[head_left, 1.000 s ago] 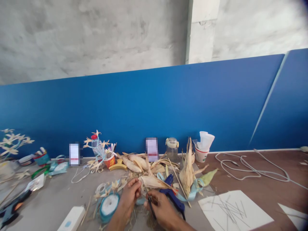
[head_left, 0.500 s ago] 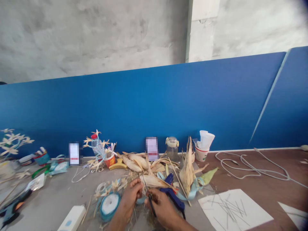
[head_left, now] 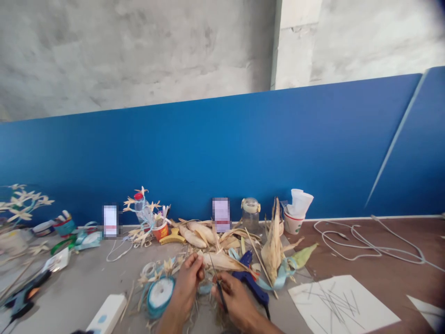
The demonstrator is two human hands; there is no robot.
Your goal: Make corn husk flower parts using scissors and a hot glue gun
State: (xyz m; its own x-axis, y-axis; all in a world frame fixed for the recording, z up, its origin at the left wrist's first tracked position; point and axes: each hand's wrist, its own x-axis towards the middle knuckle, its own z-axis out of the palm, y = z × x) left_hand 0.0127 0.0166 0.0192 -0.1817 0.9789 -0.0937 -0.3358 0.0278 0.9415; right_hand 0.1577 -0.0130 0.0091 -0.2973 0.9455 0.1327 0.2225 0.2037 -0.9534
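Near the bottom middle, my left hand (head_left: 188, 278) is closed in a pinch, with a small pale piece of corn husk (head_left: 200, 253) at its fingertips. My right hand (head_left: 233, 294), just beside it, is wrapped round dark-handled scissors (head_left: 221, 295). Their thin metal blades point up and slightly left, close to the left fingertips; whether they touch the piece I cannot tell. Behind both hands lies a large dry corn husk (head_left: 224, 262). A blue glue gun (head_left: 253, 285) rests right of my right hand, and a roll of blue ribbon (head_left: 161, 292) left of my left wrist.
Corn husks (head_left: 196, 232) heap along the blue partition (head_left: 208, 153), near a clear jar (head_left: 251, 215) and a paper cup (head_left: 294, 223). A white sheet (head_left: 342, 304) with thin wires lies right. A white power strip (head_left: 107, 313) and another glue gun (head_left: 26, 297) lie left.
The whole view has shifted slightly, so things sit a little further right. My left fingertips have drawn a little away from the scissors' blades; both hands keep their grip.
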